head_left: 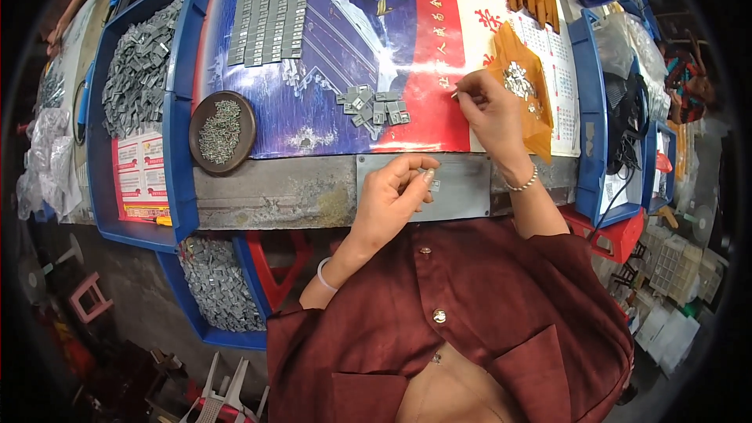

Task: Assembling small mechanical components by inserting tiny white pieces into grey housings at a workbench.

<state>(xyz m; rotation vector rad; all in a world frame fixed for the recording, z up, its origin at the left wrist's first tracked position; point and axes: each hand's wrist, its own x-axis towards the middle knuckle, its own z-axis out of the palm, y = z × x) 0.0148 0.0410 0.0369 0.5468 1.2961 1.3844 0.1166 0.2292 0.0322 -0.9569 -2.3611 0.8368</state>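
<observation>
My left hand (392,197) is closed over the metal plate (464,188) at the table's front edge, gripping a small grey plastic piece mostly covered by the fingers. Farther right and higher, my right hand (492,110) pinches a tiny light-coloured part at its fingertips, too small to name. Just beside that hand, small shiny metal parts (517,81) lie on an orange paper sheet (537,137). Between the hands and the far side, a loose cluster of grey plastic pieces (374,106) rests on the printed poster.
A round brown dish (197,135) of small screws stands left of the poster (439,137). Blue bins (182,78) heaped with grey pieces flank the left side. Neat rows of grey pieces (270,12) lie at the back. Another blue bin (595,110) holds bags and a black cable.
</observation>
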